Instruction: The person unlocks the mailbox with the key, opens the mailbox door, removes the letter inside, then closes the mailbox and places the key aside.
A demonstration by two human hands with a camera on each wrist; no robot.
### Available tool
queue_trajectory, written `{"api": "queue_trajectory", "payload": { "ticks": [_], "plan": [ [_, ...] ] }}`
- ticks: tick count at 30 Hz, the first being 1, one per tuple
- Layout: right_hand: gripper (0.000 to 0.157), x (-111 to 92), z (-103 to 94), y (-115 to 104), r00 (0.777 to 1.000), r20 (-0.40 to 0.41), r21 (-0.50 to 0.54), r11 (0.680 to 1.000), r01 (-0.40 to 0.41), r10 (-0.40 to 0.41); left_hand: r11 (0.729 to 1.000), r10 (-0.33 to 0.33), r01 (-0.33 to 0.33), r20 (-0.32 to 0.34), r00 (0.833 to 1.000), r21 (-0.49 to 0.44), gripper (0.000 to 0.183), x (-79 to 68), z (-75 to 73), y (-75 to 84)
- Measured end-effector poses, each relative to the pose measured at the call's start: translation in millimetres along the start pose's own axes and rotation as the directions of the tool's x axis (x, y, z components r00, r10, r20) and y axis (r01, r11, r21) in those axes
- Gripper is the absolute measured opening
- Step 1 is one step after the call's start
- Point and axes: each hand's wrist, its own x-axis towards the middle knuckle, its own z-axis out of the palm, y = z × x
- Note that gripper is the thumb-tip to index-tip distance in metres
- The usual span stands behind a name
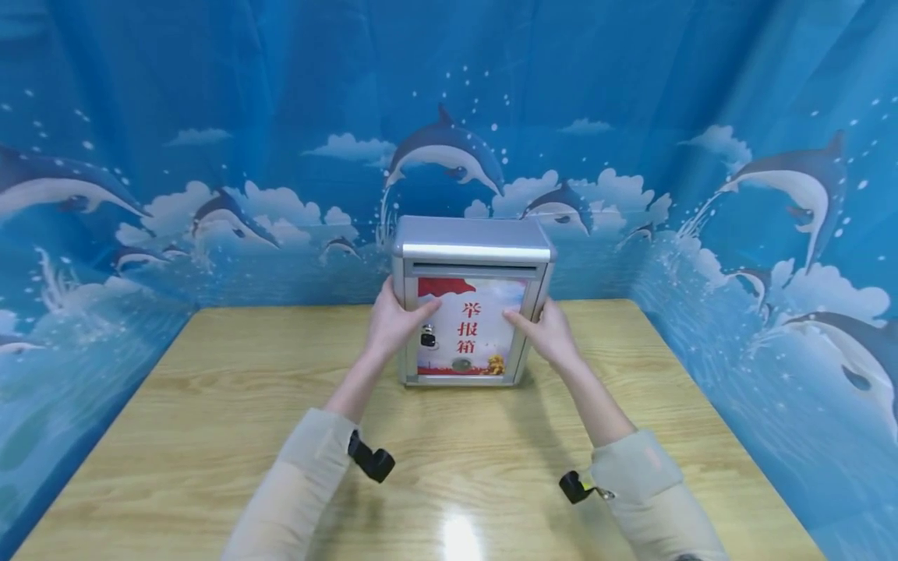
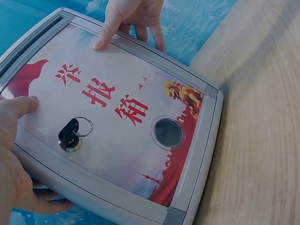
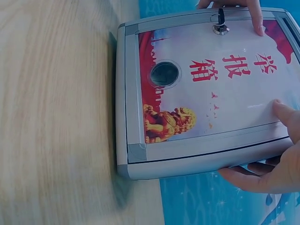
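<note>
A silver metal report box (image 1: pixel 484 312) stands upright near the back of the table, its front panel facing me. Red characters run down the panel, and a narrow slot (image 1: pixel 473 270) crosses it near the top. My left hand (image 1: pixel 394 321) grips the left side, thumb on the panel and fingers around the edge. On the right side my right hand (image 1: pixel 550 331) holds it the same way. A black-headed key (image 2: pixel 69 131) with a ring sits in the lock by the left edge. Low on the panel is a round window (image 3: pixel 164 74). Whether the base touches the table I cannot tell.
The wood-grain table (image 1: pixel 231 421) extends in front of the box and to both sides. A blue curtain (image 1: pixel 295 93) printed with dolphins encloses the back and sides. Black wrist cameras hang at both cuffs.
</note>
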Motion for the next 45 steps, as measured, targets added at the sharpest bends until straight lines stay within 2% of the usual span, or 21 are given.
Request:
{"api": "queue_trajectory", "payload": {
  "ticks": [9, 21, 29, 35, 38, 41, 43, 45],
  "plan": [
    [0.053, -0.7, 1.7, 4.3, 0.999, -0.012, -0.014, 0.999, 0.030, -0.031, 1.000, -0.008, 0.008, -0.011, 1.000, -0.018, 0.089, -1.4, 3.9, -4.6],
    [0.051, -3.5, -2.0, 8.6, 1.000, 0.009, -0.008, 1.000, 0.024, -0.024, 1.000, -0.002, 0.001, -0.008, 1.000, -0.021, 0.089, -6.4, 9.4, -7.2],
    [0.056, -1.5, -3.2, 11.6, 0.998, 0.027, -0.003, 0.998, 0.057, -0.057, 0.996, 0.001, -0.001, 0.006, 1.000, -0.086, 0.087, -8.1, 8.7, -7.1],
    [0.054, -1.6, -5.2, 15.5, 0.997, 0.031, -0.013, 0.997, 0.071, -0.071, 0.998, 0.002, 0.000, 0.026, 1.000, -0.066, 0.091, -8.0, 5.6, -8.4],
    [0.050, -2.7, -5.5, 17.6, 0.997, 0.026, -0.015, 0.997, 0.075, -0.075, 0.999, 0.043, -0.042, 0.004, 0.999, -0.028, 0.089, -7.6, -0.3, -5.8],
    [0.050, -3.5, -6.1, 19.8, 0.997, 0.022, -0.009, 0.997, 0.081, -0.081, 0.993, 0.121, -0.121, -0.033, 0.992, 0.005, 0.084, -5.3, -8.4, -0.6],
    [0.052, -4.6, -7.2, 22.0, 0.996, 0.020, -0.030, 0.996, 0.083, -0.083, 0.982, 0.191, -0.190, -0.056, 0.980, 0.017, 0.078, -3.1, -14.3, 4.2],
    [0.053, -6.1, -8.8, 23.9, 0.997, 0.013, -0.047, 0.996, 0.076, -0.076, 0.963, 0.268, -0.266, -0.069, 0.961, 0.034, 0.071, -0.2, -20.1, 9.6]
  ]
}}
